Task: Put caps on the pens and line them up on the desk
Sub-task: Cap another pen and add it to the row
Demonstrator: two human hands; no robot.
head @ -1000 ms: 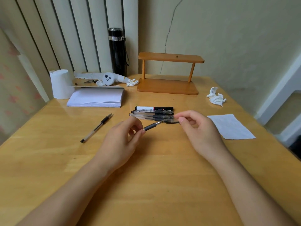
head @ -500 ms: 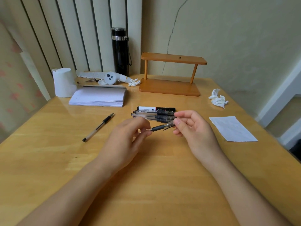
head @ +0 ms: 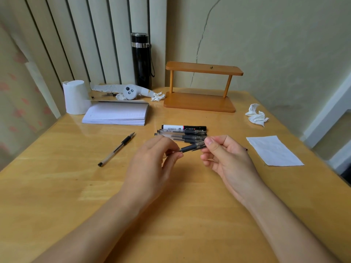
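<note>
Both hands hold one pen (head: pixel 190 148) above the middle of the wooden desk (head: pixel 57 186). My left hand (head: pixel 152 164) pinches the barrel end, and my right hand (head: pixel 226 158) pinches the clear cap (head: pixel 200 144) sitting over the pen's tip end. Just behind the hands, a row of capped pens (head: pixel 182 134) lies side by side, with a white and black marker (head: pixel 183 127) at the far side. An uncapped pen (head: pixel 116 149) with a black grip lies slanted on the desk to the left.
A notebook (head: pixel 117 114) and a paper roll (head: pixel 75 96) sit at the back left, beside a black flask (head: pixel 141 59). A wooden rack (head: pixel 201 86) stands at the back centre. A crumpled tissue (head: pixel 256 115) and a flat white sheet (head: pixel 273 150) lie right.
The cap in my right hand has closed the gap with the pen's tip and now covers it. Both hands have lifted slightly nearer each other.
</note>
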